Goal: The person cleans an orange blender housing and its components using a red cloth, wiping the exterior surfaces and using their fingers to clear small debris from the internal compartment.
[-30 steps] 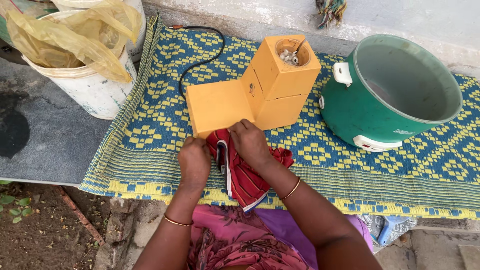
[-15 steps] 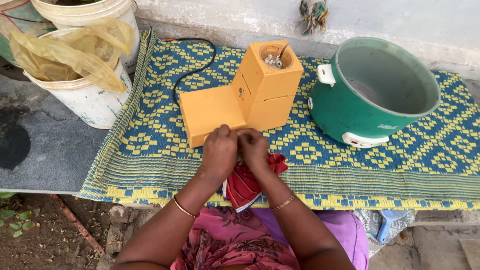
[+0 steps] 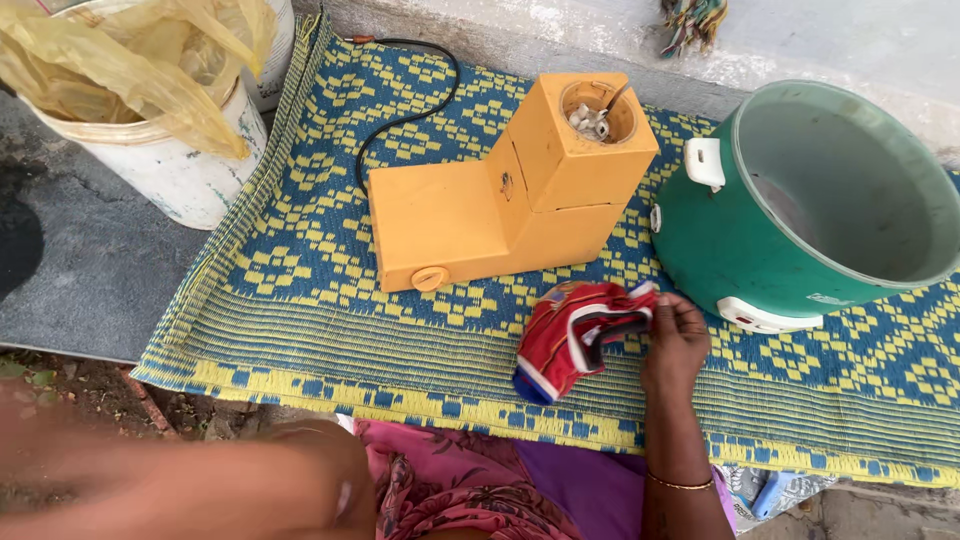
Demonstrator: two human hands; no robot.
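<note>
The red cloth sits bunched on the mat, just in front of the orange grinder and a little toward the green pot. The right hand has its fingertips pinching the cloth's far edge, the one nearest the pot; that grip looks light, a fold caught and not a fistful. The left arm is a blur low in the view, well away from the grinder, and its hand cannot be made out, so whether that grip is spread or closed cannot be told.

The risks, as they look from here. One hand on a loose bundle means the cloth may unroll or slip free if it is lifted, and it lies near the mat's front edge, beyond which the ground drops off. A sweep toward the grinder could snag the round knob on its front face, the part closest to the cloth. The grinder's open top shows metal parts inside; cloth dragged over it could catch. Behind the grinder a black cord trails across the mat, and a hard tug on the body could pull it. The pot stands tilted just beside the grinder, touching distance from the right hand, and a bump might rock it. The white bucket stands well off on the grinder's other side, out of harm's way.
</note>
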